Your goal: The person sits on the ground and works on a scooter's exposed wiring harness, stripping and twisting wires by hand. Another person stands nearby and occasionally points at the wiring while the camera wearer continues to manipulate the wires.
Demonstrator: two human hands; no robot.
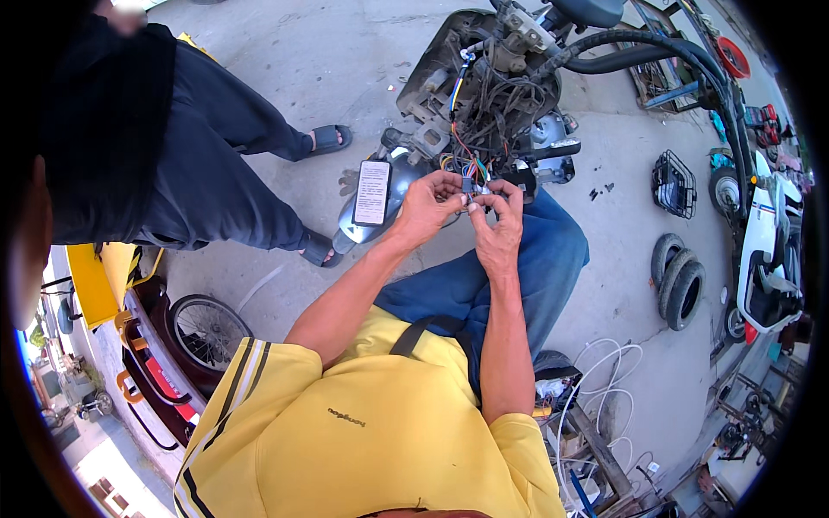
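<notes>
My left hand (429, 205) pinches a small dark wire connector (467, 185) at the end of a bundle of coloured wires (474, 167). Close against it, the fingertips of my right hand (498, 223) are pinched together at the connector's lower end; what exactly they grip is too small to make out. Above both hands stands the opened front of a scooter (509, 95), its dark wiring and cables exposed. A phone (372, 192) with a lit page of text rests on the silver-grey fender (350, 231), left of my left hand.
A person in dark trousers (216, 147) and slides stands at the left. Around the ground lie stacked tyres (682, 285), a black wire basket (673, 184) and a white hose (604, 393). A white scooter (768, 250) is at the far right, a spoked wheel (210, 331) at lower left.
</notes>
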